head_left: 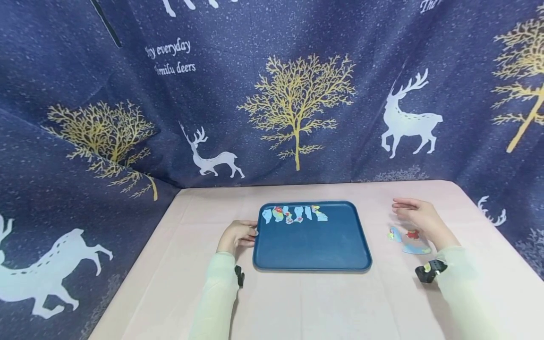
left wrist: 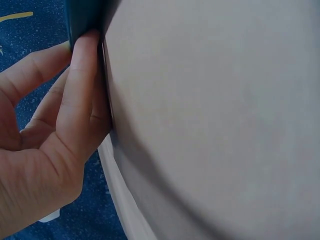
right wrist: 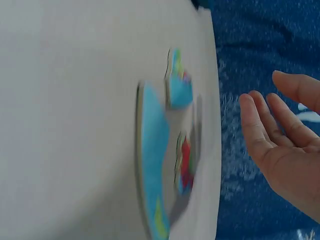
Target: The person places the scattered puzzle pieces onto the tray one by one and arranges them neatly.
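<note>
A dark blue tray (head_left: 312, 245) lies on the table, with several jigsaw puzzle pieces (head_left: 299, 212) in a row along its far left side. At the tray's left edge, my left hand (head_left: 239, 234) pinches the rim; the left wrist view shows the fingers (left wrist: 80, 90) against it. My right hand (head_left: 418, 219) hovers to the right of the tray, holding nothing, fingers relaxed. Near it on the table are three loose pieces: a long light blue one (right wrist: 152, 135), a red one (right wrist: 185, 162) and a small blue-and-green one (head_left: 394, 234).
A pale pink cloth (head_left: 297, 302) covers the table. Behind it hangs a dark blue curtain (head_left: 340, 156) printed with white deer and golden trees. Each wrist carries a black camera, the right one (head_left: 430, 271) close above the table.
</note>
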The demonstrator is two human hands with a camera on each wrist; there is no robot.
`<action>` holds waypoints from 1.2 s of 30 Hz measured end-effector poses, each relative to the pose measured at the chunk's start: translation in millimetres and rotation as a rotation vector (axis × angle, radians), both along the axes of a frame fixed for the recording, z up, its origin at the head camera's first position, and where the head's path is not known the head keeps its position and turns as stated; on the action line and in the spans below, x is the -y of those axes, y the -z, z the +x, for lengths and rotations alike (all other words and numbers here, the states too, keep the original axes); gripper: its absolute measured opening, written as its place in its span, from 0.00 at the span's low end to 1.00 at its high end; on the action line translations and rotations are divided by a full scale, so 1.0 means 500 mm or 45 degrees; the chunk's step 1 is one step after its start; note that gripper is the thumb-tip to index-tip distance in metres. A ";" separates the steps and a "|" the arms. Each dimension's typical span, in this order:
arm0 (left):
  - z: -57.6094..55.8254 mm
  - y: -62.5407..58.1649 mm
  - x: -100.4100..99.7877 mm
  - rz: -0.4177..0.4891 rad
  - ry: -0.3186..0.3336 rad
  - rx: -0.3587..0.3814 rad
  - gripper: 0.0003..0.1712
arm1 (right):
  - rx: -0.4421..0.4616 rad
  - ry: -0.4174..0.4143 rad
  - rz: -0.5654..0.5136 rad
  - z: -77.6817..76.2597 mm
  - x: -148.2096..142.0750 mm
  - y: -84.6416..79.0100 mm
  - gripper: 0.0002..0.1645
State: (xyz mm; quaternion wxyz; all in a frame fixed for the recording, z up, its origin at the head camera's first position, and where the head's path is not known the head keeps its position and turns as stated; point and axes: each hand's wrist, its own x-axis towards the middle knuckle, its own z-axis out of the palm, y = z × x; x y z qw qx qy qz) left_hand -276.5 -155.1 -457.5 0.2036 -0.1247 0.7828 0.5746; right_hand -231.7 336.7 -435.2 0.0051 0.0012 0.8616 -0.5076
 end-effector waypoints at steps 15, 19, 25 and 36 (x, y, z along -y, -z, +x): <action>0.000 0.002 -0.001 -0.031 -0.001 0.003 0.29 | 0.065 -0.076 -0.020 0.055 -0.094 0.036 0.34; -0.002 0.004 -0.001 -0.033 0.008 0.004 0.28 | 0.113 -0.093 0.014 0.063 -0.105 0.046 0.35; -0.003 0.000 -0.003 -0.027 0.011 -0.003 0.28 | 0.149 -0.124 0.028 0.059 -0.113 0.055 0.37; -0.002 -0.003 -0.004 -0.036 0.012 0.006 0.29 | 0.121 -0.199 0.062 0.056 -0.110 0.050 0.33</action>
